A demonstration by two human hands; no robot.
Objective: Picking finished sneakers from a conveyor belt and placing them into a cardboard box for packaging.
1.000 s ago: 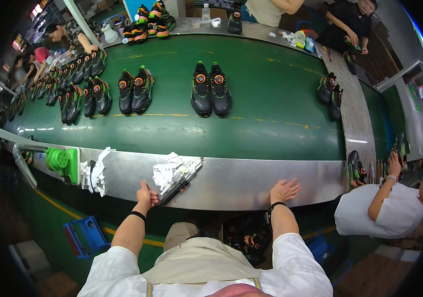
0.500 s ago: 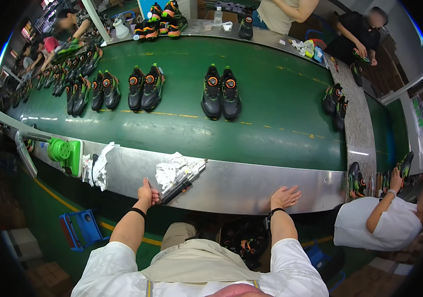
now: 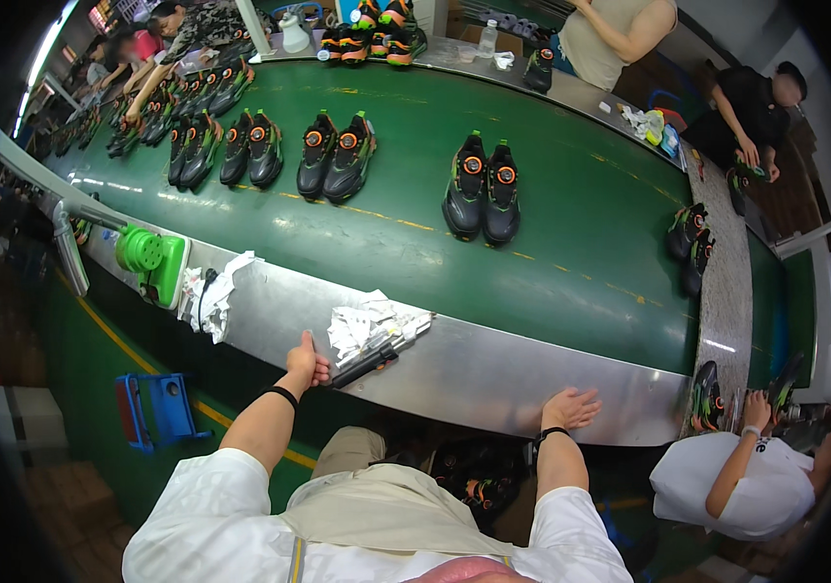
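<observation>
Metal ledge (image 3: 479, 374) more slanted in view

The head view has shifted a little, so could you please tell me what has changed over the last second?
The scene has rotated clockwise in the picture: the green device appears higher, the right end of the bench lower. Neither hand has taken or released anything. The left hand remains beside the black tool, the right hand open at the bench edge.

Both arms (image 3: 265, 423) reach forward, well apart.
The left hand (image 3: 309, 365), left of centre, raises its thumb (image 3: 307, 339); the right hand (image 3: 569, 409), lower right, extends open fingers (image 3: 588, 408) rightward.
</observation>
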